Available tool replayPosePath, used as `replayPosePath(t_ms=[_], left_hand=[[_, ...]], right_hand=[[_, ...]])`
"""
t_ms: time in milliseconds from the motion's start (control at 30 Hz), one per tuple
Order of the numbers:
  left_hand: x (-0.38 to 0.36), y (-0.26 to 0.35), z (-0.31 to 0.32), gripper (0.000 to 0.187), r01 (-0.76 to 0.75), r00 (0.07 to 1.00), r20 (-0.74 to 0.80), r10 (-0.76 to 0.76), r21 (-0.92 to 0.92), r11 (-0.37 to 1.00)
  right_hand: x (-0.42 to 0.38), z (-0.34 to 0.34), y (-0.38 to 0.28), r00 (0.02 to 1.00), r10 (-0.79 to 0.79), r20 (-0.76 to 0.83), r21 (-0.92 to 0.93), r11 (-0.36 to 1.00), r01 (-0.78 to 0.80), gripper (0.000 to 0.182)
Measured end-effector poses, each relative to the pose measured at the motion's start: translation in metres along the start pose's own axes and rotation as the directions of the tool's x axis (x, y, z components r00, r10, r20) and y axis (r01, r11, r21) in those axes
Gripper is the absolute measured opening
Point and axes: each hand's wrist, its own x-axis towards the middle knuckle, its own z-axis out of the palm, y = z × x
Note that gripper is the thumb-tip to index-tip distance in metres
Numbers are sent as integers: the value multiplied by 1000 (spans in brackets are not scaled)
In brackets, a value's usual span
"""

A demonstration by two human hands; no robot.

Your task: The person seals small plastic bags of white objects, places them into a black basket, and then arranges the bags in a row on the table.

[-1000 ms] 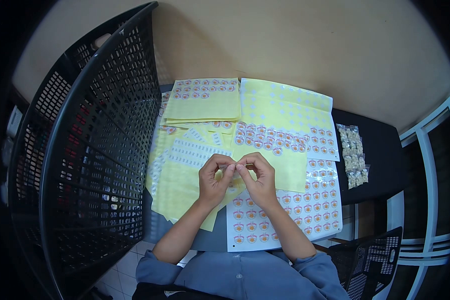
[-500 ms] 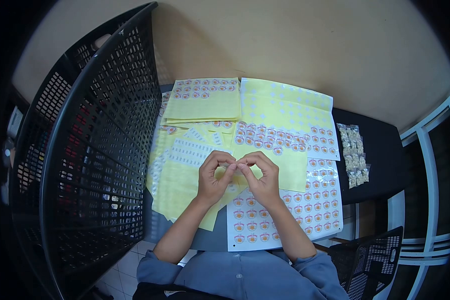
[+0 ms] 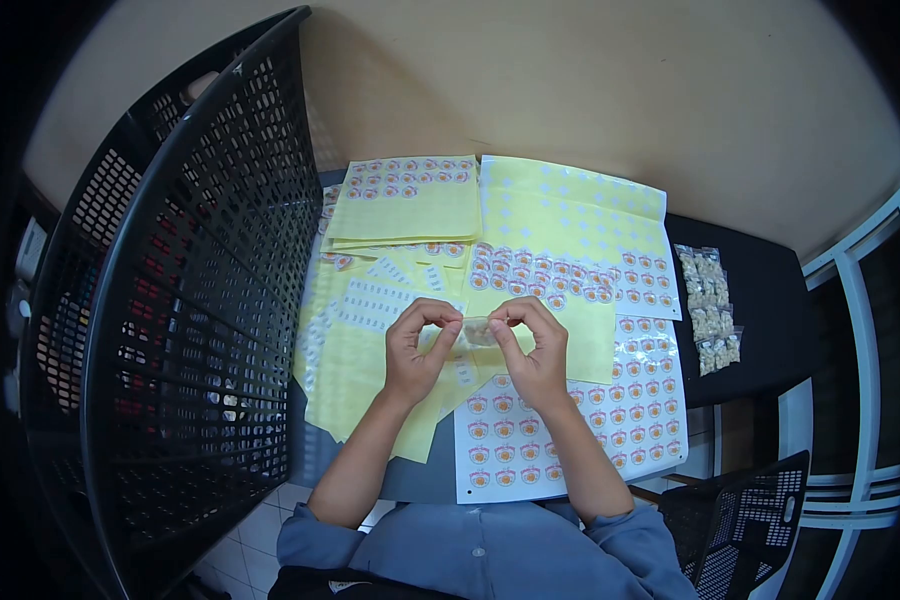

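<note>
Between my hands, over the sticker sheets, is a small clear plastic bag [image 3: 478, 331], pale and see-through; what is in it is too small to tell. My left hand [image 3: 416, 352] pinches its left edge between thumb and forefinger. The opposite edge is pinched by my right hand [image 3: 532, 350]. Beneath them lie yellow backing sheets [image 3: 375, 365] and a strip sheet of small printed labels [image 3: 375, 303]. A white sheet of round orange-and-pink stickers [image 3: 610, 420] spreads under my right forearm.
A large black plastic basket [image 3: 205, 300] stands tall along the left side. Stacked yellow sheets [image 3: 405, 215] and a partly peeled sticker sheet [image 3: 580, 205] lie at the back by the wall. Filled small bags [image 3: 708, 305] sit in rows on a black surface at right.
My hands have moved apart from fingertips touching, and the small plastic bag now shows stretched between them. The sheets and filled bags have stayed put.
</note>
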Motion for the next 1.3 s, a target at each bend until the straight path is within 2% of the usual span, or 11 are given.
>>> replayPosePath(t_ms=[167, 233, 333, 500, 567, 800, 867, 967, 1067, 1167, 1300], left_hand=[[-2, 0, 6, 5, -14, 998, -58, 11, -42, 999], [-3, 0, 8, 5, -26, 998, -52, 25, -32, 999], [-5, 1, 11, 5, -30, 999, -46, 29, -23, 999], [-5, 2, 10, 7, -61, 997, -35, 62, 26, 998], [-5, 5, 9, 6, -68, 997, 32, 66, 64, 996], [-3, 5, 9, 7, -31, 1000, 7, 31, 16, 999], [-3, 4, 8, 7, -104, 994, -16, 105, 58, 993], [-3, 9, 9, 6, -131, 990, -35, 138, 154, 979], [-1, 9, 7, 5, -141, 987, -53, 151, 163, 977], [-1, 11, 4, 4, -69, 996, -44, 76, 133, 989], [-1, 8, 2, 4, -68, 997, -38, 73, 109, 992]], right_hand=[[-1, 2, -1, 998, -51, -25, 30, 998, 52, 7], [-1, 4, -8, 999, 10, -31, 60, 998, -8, 8], [-4, 6, -2, 999, -6, 40, 1, 1000, 6, 7], [-5, 7, -1, 999, -2, 33, 27, 1000, 1, 5], [-5, 7, -1, 999, -7, 32, 25, 1000, 6, 5], [-5, 7, -3, 999, 13, 49, 51, 999, -15, 6], [-5, 7, -2, 998, 23, 54, 55, 998, -26, 7], [-4, 6, 2, 999, 20, 48, 35, 999, -21, 7], [-1, 2, 2, 999, 18, 41, 12, 1000, -19, 6], [1, -3, 5, 1000, -18, 16, -30, 999, 19, 6], [2, -5, 6, 1000, 8, 9, -2, 1000, -8, 6]])
